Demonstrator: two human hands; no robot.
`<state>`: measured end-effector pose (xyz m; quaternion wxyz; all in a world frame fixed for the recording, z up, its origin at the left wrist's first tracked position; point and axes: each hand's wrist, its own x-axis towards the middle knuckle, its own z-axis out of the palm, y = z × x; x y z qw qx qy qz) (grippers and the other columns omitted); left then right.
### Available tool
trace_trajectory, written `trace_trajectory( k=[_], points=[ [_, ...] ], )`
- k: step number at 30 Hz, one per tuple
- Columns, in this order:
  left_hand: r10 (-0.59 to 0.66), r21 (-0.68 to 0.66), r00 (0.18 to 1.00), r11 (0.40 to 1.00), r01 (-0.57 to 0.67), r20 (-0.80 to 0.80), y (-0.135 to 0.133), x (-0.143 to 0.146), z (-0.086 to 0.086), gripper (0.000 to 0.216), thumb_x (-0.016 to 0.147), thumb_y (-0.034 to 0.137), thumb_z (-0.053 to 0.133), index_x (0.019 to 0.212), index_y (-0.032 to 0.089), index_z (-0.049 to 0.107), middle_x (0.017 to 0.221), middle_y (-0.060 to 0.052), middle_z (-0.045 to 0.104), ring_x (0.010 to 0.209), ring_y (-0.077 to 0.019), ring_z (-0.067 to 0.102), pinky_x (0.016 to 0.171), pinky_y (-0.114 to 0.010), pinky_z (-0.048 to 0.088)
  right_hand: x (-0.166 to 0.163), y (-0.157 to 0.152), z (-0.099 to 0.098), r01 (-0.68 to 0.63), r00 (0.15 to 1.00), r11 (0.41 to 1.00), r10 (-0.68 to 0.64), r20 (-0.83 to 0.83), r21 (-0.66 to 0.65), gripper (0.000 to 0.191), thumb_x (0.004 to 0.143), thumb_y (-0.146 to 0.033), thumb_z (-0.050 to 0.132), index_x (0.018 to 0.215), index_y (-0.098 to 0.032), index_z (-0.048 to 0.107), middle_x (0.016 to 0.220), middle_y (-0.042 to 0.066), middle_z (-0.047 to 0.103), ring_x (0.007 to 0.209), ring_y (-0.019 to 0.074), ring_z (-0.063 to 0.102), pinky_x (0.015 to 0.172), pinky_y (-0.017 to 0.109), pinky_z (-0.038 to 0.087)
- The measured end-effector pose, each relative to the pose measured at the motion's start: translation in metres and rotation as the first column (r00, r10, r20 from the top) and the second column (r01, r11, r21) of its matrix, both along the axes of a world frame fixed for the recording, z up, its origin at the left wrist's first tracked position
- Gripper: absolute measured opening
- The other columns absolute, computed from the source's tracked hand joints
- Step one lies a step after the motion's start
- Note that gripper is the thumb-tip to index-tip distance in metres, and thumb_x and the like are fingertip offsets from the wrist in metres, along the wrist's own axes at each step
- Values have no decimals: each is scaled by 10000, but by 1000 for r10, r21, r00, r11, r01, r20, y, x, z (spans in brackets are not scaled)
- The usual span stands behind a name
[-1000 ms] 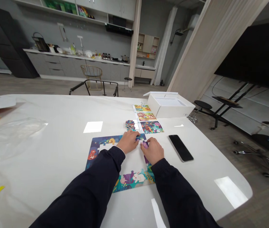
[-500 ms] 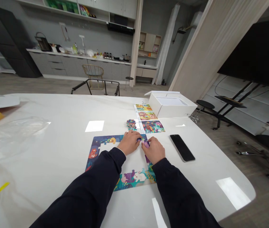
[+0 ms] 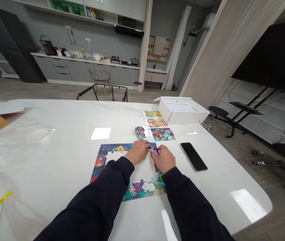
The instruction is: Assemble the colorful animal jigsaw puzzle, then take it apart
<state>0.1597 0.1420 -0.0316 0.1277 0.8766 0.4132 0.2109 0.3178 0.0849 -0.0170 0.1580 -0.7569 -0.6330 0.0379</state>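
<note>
Well, 2 hands (image 3: 137,152) (image 3: 165,159) on puzzle (image 3: 148,186)

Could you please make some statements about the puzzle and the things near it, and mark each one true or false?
1. The left hand and the right hand are at the puzzle's far right corner. True.
2. The phone lies left of the puzzle. False: it lies on the right.
3. Pieces cover the puzzle's middle. False: white shows there.
4. The loose pieces lie beyond the puzzle. True.
5. The white box stands open. True.
</note>
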Motion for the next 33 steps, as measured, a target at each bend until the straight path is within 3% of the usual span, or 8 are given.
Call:
trace_trajectory(
  k=[22,33],
  points=[
    [27,-32,999,999,-26,40,4,5,-5,238,996,250,583,1148,249,766,1282,-69,700,1180,-276,534,1051,-437,430,-1,0,3,14,1000,1000,-14,-25,-19,246,931,-434,625,974,-193,606,1028,88,700,927,242,687,699,301,398],
    [38,-12,999,999,-38,9,0,5,-1,247,1005,265,570,1146,259,772,1273,-75,700,1172,-299,538,965,-442,463,-1,0,5,5,1000,1000,-5,-7,-24,241,960,-432,613,974,-192,613,1020,83,688,922,236,681,697,298,400]
  ],
)
